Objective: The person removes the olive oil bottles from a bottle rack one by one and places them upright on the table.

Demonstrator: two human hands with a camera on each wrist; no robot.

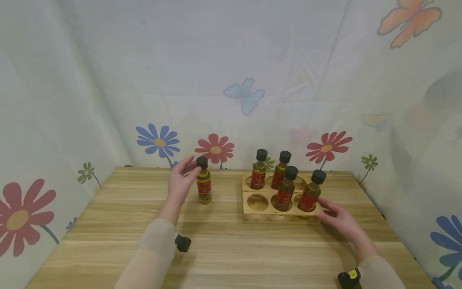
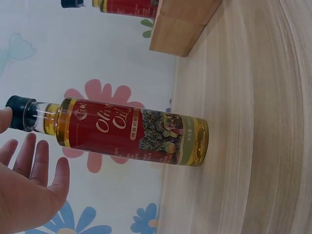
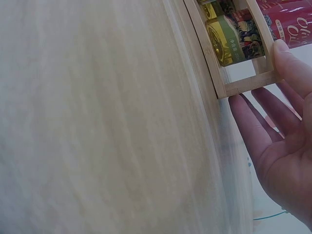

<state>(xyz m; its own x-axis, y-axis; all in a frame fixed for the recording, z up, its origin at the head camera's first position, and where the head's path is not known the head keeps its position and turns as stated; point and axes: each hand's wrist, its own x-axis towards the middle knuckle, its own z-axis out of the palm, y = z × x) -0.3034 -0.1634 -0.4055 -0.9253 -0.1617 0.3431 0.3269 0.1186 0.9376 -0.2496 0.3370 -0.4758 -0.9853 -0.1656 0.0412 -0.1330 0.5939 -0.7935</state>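
Four olive oil bottles (image 1: 284, 197) stand in the wooden rack (image 1: 270, 193), one outside it.
That fifth bottle (image 1: 204, 186) stands upright on the table (image 1: 223, 245), the left hand's (image 1: 179, 180) thumb against its cap (image 1: 202, 162), fingers spread; the right hand (image 1: 342, 221), fingers extended, touches the rack's right end.

The lone bottle (image 2: 199, 141) looks like clear, glossy glass, with a smooth printed label (image 2: 105, 126) that could be paper or thin film, and a dark cap (image 2: 20, 113) that looks plastic; the bottles in the rack (image 1: 284, 194) share this look. The rack (image 3: 248, 84) appears to be pale, smooth wood with visible grain, and the tabletop (image 1: 216, 249) has a streaked wood-grain surface, smooth with a faint sheen. Behind, the backdrop (image 1: 180, 60) looks like thin, lightly creased printed cloth, while the sleeves (image 1: 155, 245) are matt, soft-looking fabric and the wrist device (image 1: 183, 243) looks like black plastic.
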